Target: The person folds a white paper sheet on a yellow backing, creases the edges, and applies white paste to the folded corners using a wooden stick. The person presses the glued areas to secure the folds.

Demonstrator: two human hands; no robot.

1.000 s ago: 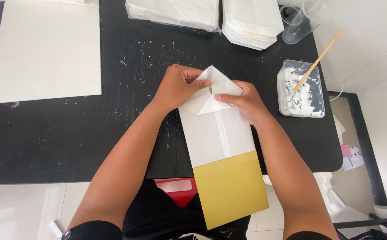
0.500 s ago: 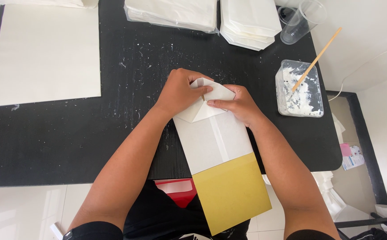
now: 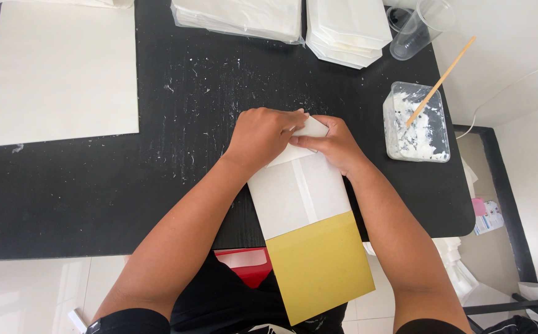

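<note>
A paper bag (image 3: 300, 192), white at the far half and yellow at the near end (image 3: 321, 266), lies flat on the black table (image 3: 96, 185) and overhangs its near edge. My left hand (image 3: 261, 133) presses down on the folded far end of the bag. My right hand (image 3: 334, 143) presses on the same fold from the right, fingers pointing left. The two hands meet over the fold and hide most of it; only a small white corner shows between them.
A large white sheet (image 3: 59, 71) lies at the left. Stacks of white folded bags (image 3: 238, 15) (image 3: 349, 28) sit at the far edge. A clear tub of white paste (image 3: 416, 124) holding a wooden stick (image 3: 439, 80) stands at right, a clear cup (image 3: 417, 28) behind it.
The pointed flap at the bag's far end, standing open a second ago, has been folded down. Both hands moved together over it and now press it flat.
</note>
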